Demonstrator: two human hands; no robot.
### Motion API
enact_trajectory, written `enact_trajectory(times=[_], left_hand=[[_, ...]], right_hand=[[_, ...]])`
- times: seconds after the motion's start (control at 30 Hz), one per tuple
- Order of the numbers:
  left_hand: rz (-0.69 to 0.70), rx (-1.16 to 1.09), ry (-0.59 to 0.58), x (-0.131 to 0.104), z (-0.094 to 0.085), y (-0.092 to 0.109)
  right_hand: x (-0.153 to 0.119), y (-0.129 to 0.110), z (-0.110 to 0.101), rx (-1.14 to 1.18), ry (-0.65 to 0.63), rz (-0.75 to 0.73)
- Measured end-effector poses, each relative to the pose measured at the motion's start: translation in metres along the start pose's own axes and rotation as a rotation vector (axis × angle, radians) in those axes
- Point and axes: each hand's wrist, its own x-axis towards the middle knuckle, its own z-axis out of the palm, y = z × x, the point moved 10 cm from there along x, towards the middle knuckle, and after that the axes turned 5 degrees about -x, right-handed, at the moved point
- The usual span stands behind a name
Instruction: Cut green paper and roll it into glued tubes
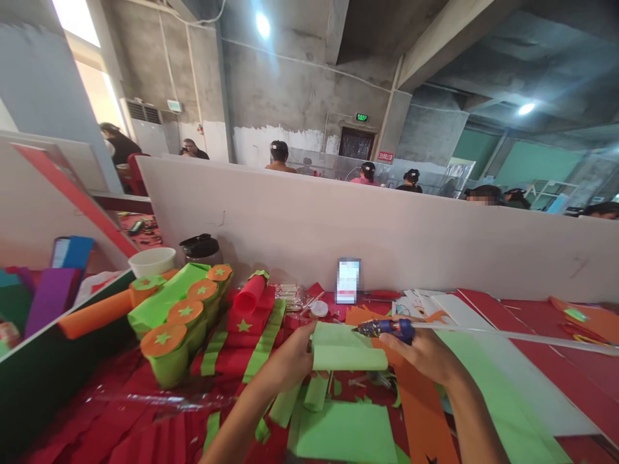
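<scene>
My left hand (294, 353) pinches the left edge of a light green sheet of paper (343, 345), whose lower side is curled into a roll. In my right hand (418, 345) is a dark blue glue gun (389, 329); a long clear glue stick (493, 332) sticks out behind it. The gun's nozzle is at the top right of the sheet, but I cannot tell if it touches. Below lie a small green paper roll (316, 393), a flat green sheet (345, 433) and green scraps. An orange strip (425, 406) runs under my right forearm.
On the left stand green paper cylinders with orange star-marked tops (164, 341) and a red and green paper piece (246, 322). A phone (348, 281) leans against the white partition (290, 225). Red, white and green sheets (520, 367) cover the right. Several people sit beyond the partition.
</scene>
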Motion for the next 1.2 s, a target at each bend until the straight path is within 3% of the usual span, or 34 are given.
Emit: enact_trajectory(times=[0.27,0.43,0.67,0.93,1.07,1.2], left_hand=[[-0.012,-0.032,-0.012,0.001,0.002,-0.005],[0.018,-0.04,-0.022,0.001,0.002,0.0],[0.023,-0.04,-0.021,-0.001,0.002,0.002],[0.006,-0.013,-0.015,0.0,-0.003,-0.002],[0.006,-0.018,-0.016,0.0,-0.003,-0.002],[0.014,-0.012,-0.01,0.0,-0.002,-0.003]], right_hand=[[0.005,-0.011,0.002,-0.117,0.043,-0.023],[0.002,-0.015,0.005,-0.113,0.002,-0.045],[0.002,-0.007,-0.004,-0.081,0.052,0.011],[-0.001,-0.003,0.0,-0.062,-0.028,0.021],[-0.002,0.008,-0.006,-0.046,0.015,0.087],[-0.001,0.004,-0.007,-0.009,0.038,0.075]])
